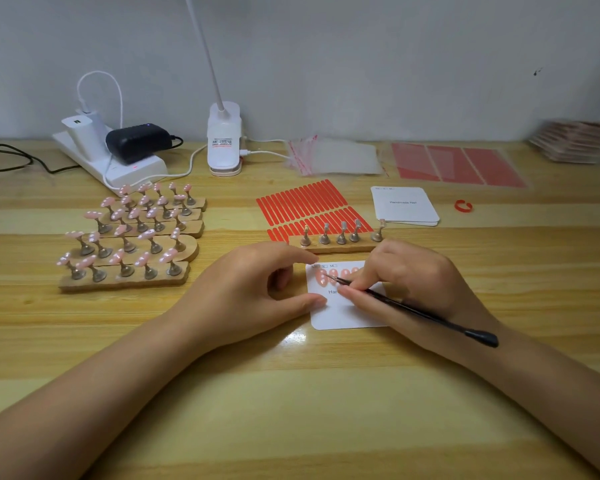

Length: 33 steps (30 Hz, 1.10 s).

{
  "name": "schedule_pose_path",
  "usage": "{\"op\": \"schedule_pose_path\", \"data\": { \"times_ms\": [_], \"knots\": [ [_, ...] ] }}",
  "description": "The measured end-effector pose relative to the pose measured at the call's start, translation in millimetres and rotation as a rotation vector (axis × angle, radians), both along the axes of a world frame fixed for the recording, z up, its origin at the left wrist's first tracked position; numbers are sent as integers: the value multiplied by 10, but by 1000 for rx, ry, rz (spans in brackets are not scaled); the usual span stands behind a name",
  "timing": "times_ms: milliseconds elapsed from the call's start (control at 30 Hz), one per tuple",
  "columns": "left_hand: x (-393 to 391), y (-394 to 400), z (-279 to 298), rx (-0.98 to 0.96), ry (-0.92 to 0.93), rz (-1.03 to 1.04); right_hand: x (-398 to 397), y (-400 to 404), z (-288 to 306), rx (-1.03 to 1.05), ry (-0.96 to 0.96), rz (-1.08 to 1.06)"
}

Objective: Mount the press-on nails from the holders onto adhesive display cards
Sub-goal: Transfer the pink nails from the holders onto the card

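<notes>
A white display card (343,311) lies in front of me with several pink nails (333,274) stuck in a row along its top. My left hand (257,289) pinches the card's left edge between forefinger and thumb. My right hand (406,278) grips a thin black tool (426,315), its tip touching the leftmost nail. Just behind the card stands a wooden holder (333,247) whose metal stems carry no nails. At the left, several wooden holders (129,233) carry many pink nails on stems.
A sheet of red adhesive strips (309,206) lies behind the bare holder, a stack of blank cards (404,206) to its right. Plastic bags (336,157), red sheets (458,166), a red ring (463,206), a lamp base (224,140) and a power strip (118,161) line the back.
</notes>
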<state>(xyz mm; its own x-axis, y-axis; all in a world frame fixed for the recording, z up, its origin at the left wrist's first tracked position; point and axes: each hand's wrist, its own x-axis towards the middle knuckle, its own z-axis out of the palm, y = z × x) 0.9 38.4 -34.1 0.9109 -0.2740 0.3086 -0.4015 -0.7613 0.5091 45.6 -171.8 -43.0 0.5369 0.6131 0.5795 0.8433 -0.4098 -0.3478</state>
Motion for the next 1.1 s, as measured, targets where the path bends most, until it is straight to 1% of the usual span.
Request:
{"op": "schedule_pose_path", "data": {
  "times_ms": [100, 167, 233, 300, 333, 400, 467, 600, 667, 767, 867, 933, 1100],
  "knots": [
    [7, -20, 25, 24, 17, -5, 11, -16, -22, 6, -31, 1],
    [7, -23, 46, 34, 26, -9, 1, -24, -4, 44, -7, -9],
    [-1, -31, 70, 46, 52, -5, -19, -33, 33, 174, 38, -41],
    [-12, -50, 99, 72, 110, -4, -40, -48, 76, 328, 159, -114],
    [-16, -57, 109, 91, 143, -1, -43, -61, 88, 366, 227, -159],
    [-21, -65, 127, 114, 205, 14, -34, -105, 89, 357, 315, -240],
    [-18, -75, 149, 122, 269, 28, -28, -144, 96, 302, 344, -284],
    [12, -100, 191, 105, 381, 30, -20, -140, 83, 133, 331, -312],
    [33, -99, 193, 93, 423, 13, -17, -125, 69, 103, 302, -310],
    [41, -90, 193, 69, 457, -26, -33, -117, 71, 110, 259, -257],
    [21, -94, 199, 43, 461, -53, -54, -119, 80, 153, 286, -215],
    [5, -100, 207, 22, 443, -52, -72, -119, 85, 192, 340, -201],
    [-28, -127, 222, -42, 378, -105, -71, -126, 170, 312, 545, -125]
  ]
}}
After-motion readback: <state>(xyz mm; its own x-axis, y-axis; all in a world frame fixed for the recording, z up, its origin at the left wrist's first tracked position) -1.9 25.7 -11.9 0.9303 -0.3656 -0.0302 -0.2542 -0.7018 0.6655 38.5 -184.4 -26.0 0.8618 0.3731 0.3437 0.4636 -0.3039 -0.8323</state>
